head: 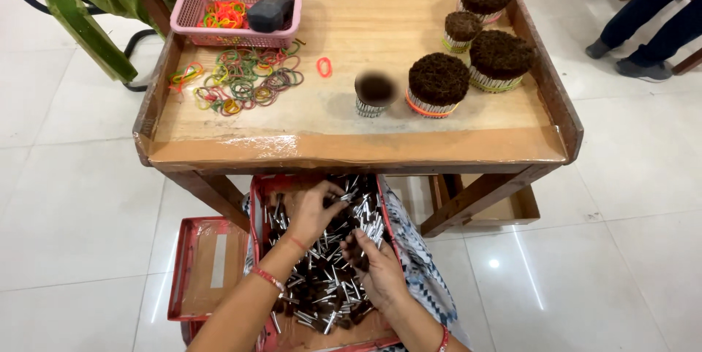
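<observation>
Loose silver-stemmed, dark-tipped sticks (325,279), perhaps brushes, lie jumbled in a red tray (256,209).

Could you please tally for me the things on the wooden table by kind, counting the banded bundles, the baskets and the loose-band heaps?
Banded bundles with dark tops: 5
Pink basket: 1
Dark block in the basket: 1
Heap of loose rubber bands: 1
Single red band lying apart: 1
Total: 9

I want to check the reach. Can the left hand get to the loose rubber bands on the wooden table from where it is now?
Probably yes. The left hand is in the red tray of small pieces, below the table edge. The rubber bands lie loose on the table's left side, with nothing covering them.
</observation>
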